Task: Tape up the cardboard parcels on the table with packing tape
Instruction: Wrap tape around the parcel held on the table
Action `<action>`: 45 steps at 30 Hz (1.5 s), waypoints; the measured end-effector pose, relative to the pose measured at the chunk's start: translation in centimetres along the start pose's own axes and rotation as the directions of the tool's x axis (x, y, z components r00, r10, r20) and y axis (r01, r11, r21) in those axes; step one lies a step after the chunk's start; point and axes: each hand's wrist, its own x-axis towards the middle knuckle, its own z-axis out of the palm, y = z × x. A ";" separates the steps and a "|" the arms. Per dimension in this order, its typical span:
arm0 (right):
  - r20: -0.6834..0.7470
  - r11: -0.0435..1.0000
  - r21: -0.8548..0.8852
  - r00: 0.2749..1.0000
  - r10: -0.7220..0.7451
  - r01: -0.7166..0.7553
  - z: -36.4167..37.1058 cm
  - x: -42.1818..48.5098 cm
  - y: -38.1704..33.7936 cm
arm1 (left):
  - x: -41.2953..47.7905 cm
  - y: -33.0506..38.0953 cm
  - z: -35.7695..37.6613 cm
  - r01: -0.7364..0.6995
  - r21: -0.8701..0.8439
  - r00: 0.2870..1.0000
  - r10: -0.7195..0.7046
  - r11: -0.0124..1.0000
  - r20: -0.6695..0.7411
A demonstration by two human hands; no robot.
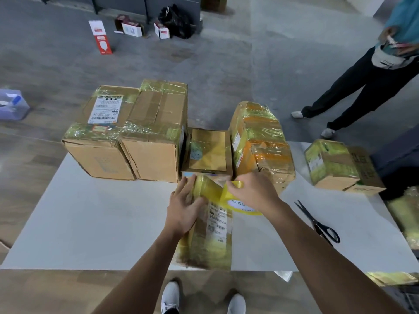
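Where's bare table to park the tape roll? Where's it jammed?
Biggest free patch: near-left of the table, bordered by the two big boxes behind and the parcel under the left hand. A narrower strip between that parcel and the scissors, past the right hand holding the tape roll. Crowded: the back row, packed side by side up to the orange parcel.

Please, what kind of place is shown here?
Probably a warehouse packing area: taped cardboard parcels with shipping labels crowd a white table, the right hand holds a tape roll, scissors lie nearby, and small cartons stand on the bare grey floor.
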 end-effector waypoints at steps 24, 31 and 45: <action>0.147 0.882 0.462 0.989 0.022 -0.088 1.2 1.6 -5.2 | 2.3 -4.0 -1.9 -0.217 0.805 0.974 0.071 0.552 0.213; 0.050 0.982 0.187 0.998 0.028 -0.037 -0.1 1.5 -5.4 | 2.7 -4.0 -2.0 -0.208 0.849 0.975 0.031 0.486 0.221; 0.088 0.938 0.346 0.995 -0.051 0.018 -1.0 0.8 -2.0 | 2.2 -3.3 0.9 -0.364 0.830 0.929 0.232 0.423 0.289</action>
